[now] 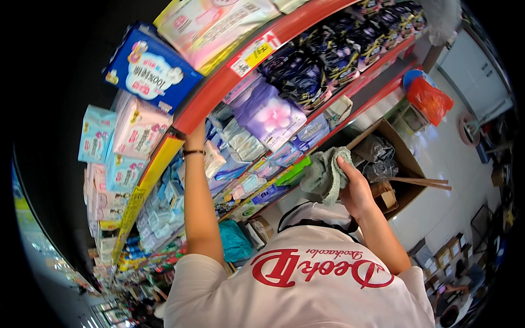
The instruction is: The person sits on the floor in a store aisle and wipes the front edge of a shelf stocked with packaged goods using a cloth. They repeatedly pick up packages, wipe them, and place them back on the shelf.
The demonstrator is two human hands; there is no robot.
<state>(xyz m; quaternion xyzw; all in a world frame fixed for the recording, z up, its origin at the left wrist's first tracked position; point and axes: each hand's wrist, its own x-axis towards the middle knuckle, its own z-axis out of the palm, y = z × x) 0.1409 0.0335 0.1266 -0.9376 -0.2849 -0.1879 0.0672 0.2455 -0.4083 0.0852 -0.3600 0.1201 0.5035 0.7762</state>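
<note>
My right hand (358,188) is closed around a crumpled grey-green cloth (325,176), held out in front of my body with the thumb over its edge. My left arm reaches up to the shelf rack, and my left hand (196,136) goes in behind the red shelf edge (192,112), which hides its fingers. A dark band circles that wrist. Beside the left hand, on the shelf below the red edge, sit a purple pack with a pink flower (270,115) and several white and blue packs.
A blue box (153,71) and a pink-and-cream pack (216,27) stand on the upper shelf. Black packs (322,60) fill the shelf farther right. An open cardboard box (409,167) holds clear plastic, with wooden sticks (421,181) jutting out. Behind it lies a red plastic bag (429,101).
</note>
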